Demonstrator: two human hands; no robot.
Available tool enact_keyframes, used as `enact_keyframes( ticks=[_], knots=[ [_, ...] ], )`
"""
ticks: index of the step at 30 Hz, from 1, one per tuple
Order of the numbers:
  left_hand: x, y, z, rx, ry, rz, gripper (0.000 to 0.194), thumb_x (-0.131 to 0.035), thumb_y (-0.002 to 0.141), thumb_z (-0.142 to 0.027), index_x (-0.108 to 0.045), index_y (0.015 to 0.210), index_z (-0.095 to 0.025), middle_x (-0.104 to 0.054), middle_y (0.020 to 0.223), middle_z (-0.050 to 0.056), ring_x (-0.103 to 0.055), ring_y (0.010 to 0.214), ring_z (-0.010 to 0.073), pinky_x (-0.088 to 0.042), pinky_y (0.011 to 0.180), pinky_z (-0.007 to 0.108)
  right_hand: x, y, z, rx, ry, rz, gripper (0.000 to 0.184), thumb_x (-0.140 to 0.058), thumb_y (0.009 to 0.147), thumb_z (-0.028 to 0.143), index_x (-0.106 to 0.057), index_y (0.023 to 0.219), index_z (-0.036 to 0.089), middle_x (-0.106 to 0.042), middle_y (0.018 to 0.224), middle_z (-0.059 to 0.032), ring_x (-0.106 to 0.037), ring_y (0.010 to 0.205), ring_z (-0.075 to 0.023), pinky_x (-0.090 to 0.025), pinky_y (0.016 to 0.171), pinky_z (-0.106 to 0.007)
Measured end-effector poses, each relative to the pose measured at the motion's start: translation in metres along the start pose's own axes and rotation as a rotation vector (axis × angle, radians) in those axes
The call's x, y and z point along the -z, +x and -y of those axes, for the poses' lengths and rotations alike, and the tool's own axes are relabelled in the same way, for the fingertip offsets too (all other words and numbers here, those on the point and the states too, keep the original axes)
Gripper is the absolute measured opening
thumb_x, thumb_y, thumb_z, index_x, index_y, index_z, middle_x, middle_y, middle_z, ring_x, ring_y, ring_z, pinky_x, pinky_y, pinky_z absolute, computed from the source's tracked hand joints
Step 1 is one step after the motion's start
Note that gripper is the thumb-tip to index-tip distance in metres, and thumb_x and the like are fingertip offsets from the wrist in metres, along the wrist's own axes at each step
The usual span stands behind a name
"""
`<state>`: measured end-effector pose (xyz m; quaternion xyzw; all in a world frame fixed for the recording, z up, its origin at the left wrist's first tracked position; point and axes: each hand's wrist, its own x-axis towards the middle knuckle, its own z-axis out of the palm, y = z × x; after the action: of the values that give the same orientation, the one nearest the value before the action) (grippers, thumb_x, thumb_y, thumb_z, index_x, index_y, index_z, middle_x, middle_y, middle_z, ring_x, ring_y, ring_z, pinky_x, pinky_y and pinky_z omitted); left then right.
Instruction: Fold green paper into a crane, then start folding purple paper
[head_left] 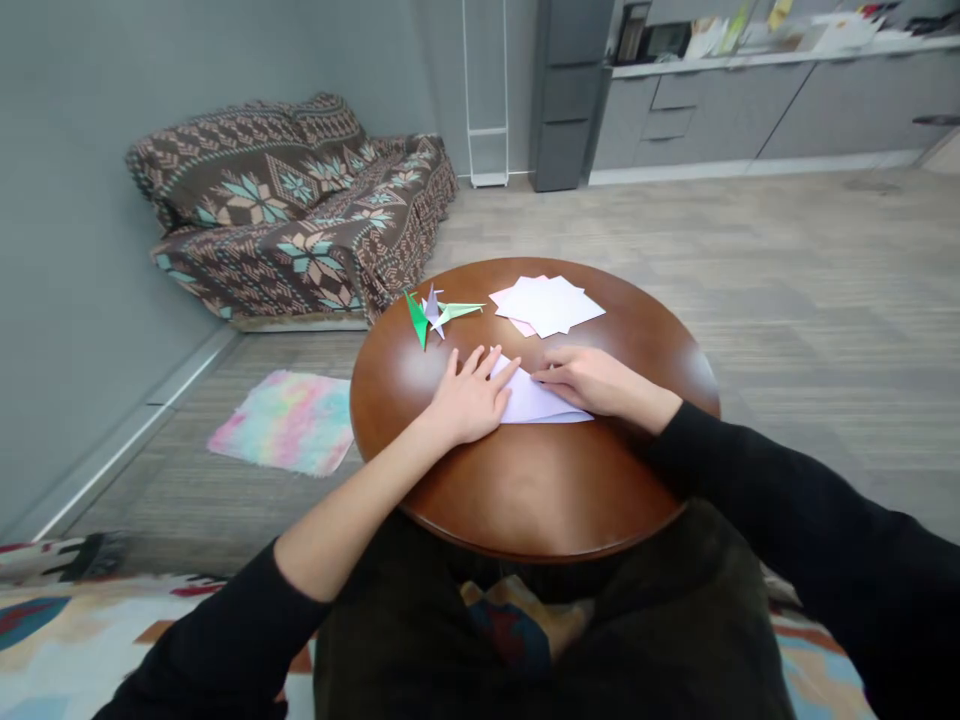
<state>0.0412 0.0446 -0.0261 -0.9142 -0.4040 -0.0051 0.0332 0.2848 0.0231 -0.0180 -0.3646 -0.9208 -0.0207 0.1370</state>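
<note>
Left hand [471,398] flat, fingers spread, on folded paper [544,400]; right hand [589,382], fingers pressed together, on its far edge; round desk [540,490].

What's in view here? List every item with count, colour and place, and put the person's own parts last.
round wooden table: 1, reddish brown, in front of the person
paper sheets: several, white and pink, far side of table
origami figures: at least 2, green and lilac, far left of table
folded paper: 1, pale lilac, under the hands
draped sofa: 1, brown patterned, against the wall
tie-dye cloth: 1, pastel, on the floor
patterned rug: 1, multicoloured, bottom left
low cabinets: grey, far right
left hand: 1, flat on the folded paper's edge
right hand: 1, flat on the folded paper
black sleeves: 2, on the forearms
</note>
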Motion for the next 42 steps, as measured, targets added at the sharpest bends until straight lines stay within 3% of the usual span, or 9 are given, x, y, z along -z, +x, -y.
enact_keyframes(
  ticks=[11, 19, 31, 37, 40, 42],
  knots=[
    [0.0, 0.001, 0.001, 0.001, -0.012, 0.024, 0.059, -0.027, 0.105, -0.041, -0.03, 0.162, -0.029, -0.028, 0.17, 0.011, -0.027, 0.155, 0.0363, -0.02, 0.122, 0.068, 0.02, -0.051, 0.021, -0.012, 0.001, 0.057, 0.04, -0.036, 0.107, 0.019, -0.076, 0.106, 0.017, -0.072, 0.102, -0.012, -0.063, 0.083, -0.0221, -0.046, 0.074, -0.034],
    [0.0, 0.001, 0.001, 0.003, -0.022, 0.033, 0.058, -0.027, 0.105, -0.041, -0.03, 0.162, -0.028, -0.027, 0.171, 0.011, -0.026, 0.156, 0.0365, -0.02, 0.121, 0.068, 0.024, -0.074, 0.026, -0.023, 0.016, 0.066, 0.039, -0.037, 0.107, 0.022, -0.075, 0.115, 0.015, -0.071, 0.096, -0.0122, -0.064, 0.082, -0.0229, -0.048, 0.074, -0.034],
    [0.002, 0.001, 0.001, 0.008, -0.044, 0.049, 0.059, -0.026, 0.105, -0.041, -0.029, 0.163, -0.029, -0.026, 0.171, 0.011, -0.024, 0.156, 0.0367, -0.019, 0.122, 0.068, 0.029, -0.107, 0.033, -0.016, 0.032, 0.06, 0.036, -0.045, 0.093, 0.005, -0.074, 0.112, 0.016, -0.072, 0.104, -0.0139, -0.067, 0.089, -0.0251, -0.052, 0.078, -0.036],
    [0.002, 0.001, 0.0, 0.011, -0.073, 0.054, 0.059, -0.027, 0.105, -0.04, -0.03, 0.163, -0.027, -0.024, 0.171, 0.012, -0.023, 0.156, 0.0386, -0.019, 0.12, 0.071, 0.019, -0.116, 0.032, -0.247, 0.241, -0.115, 0.029, -0.046, 0.096, 0.009, -0.07, 0.109, 0.019, -0.073, 0.106, -0.0107, -0.07, 0.095, -0.0247, -0.053, 0.083, -0.035],
    [0.001, 0.001, 0.0, 0.01, -0.096, 0.038, 0.058, -0.028, 0.105, -0.038, -0.031, 0.162, -0.028, -0.025, 0.171, 0.012, -0.024, 0.156, 0.0389, -0.02, 0.119, 0.072, 0.011, -0.106, 0.033, -0.419, 0.334, -0.213, 0.025, -0.05, 0.098, 0.015, -0.067, 0.116, 0.019, -0.074, 0.103, -0.0098, -0.071, 0.091, -0.0242, -0.054, 0.081, -0.035],
    [0.003, -0.002, -0.001, 0.01, -0.109, -0.008, 0.057, -0.031, 0.104, -0.037, -0.036, 0.16, -0.026, -0.031, 0.169, 0.013, -0.027, 0.154, 0.0389, -0.021, 0.119, 0.07, 0.009, -0.096, 0.035, -0.483, 0.35, -0.207, 0.024, -0.055, 0.097, 0.02, -0.065, 0.119, 0.018, -0.074, 0.101, -0.0105, -0.07, 0.088, -0.0251, -0.055, 0.08, -0.037]
  ],
)
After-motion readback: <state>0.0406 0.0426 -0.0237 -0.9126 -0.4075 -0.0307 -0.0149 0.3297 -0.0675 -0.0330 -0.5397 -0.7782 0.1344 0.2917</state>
